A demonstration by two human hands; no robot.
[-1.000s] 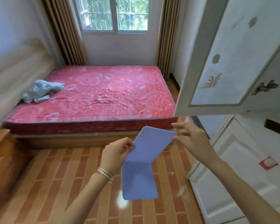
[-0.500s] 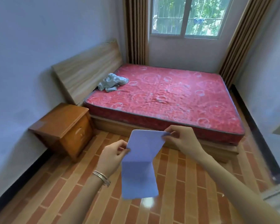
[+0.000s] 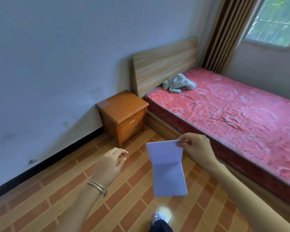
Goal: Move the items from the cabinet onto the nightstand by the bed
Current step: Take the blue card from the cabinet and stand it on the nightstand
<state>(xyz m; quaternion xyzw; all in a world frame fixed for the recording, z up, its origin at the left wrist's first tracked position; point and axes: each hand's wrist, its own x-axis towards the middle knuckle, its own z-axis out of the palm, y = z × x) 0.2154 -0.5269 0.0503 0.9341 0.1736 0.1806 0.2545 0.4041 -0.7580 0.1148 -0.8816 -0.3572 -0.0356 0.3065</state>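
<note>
A pale blue folded sheet [image 3: 167, 169] hangs in front of me, creased across its middle. My right hand [image 3: 195, 146] pinches its top right corner. My left hand [image 3: 110, 164] is off the sheet, to its left, fingers loosely curled and holding nothing; bangles circle that wrist. The orange wooden nightstand [image 3: 122, 114] stands against the wall beside the bed's headboard, beyond my hands, and its top is bare. The cabinet is out of view.
A bed with a red patterned mattress [image 3: 233, 118] fills the right side, with a crumpled grey cloth [image 3: 178, 83] near the wooden headboard [image 3: 164, 64]. Brick-pattern floor [image 3: 57, 198] stretches between me and the nightstand. My shoe [image 3: 157, 218] shows at the bottom.
The view has swung left, away from the cabinet door, bringing the nightstand nearer the centre. My left hand has let go of the sheet; only my right hand holds it.
</note>
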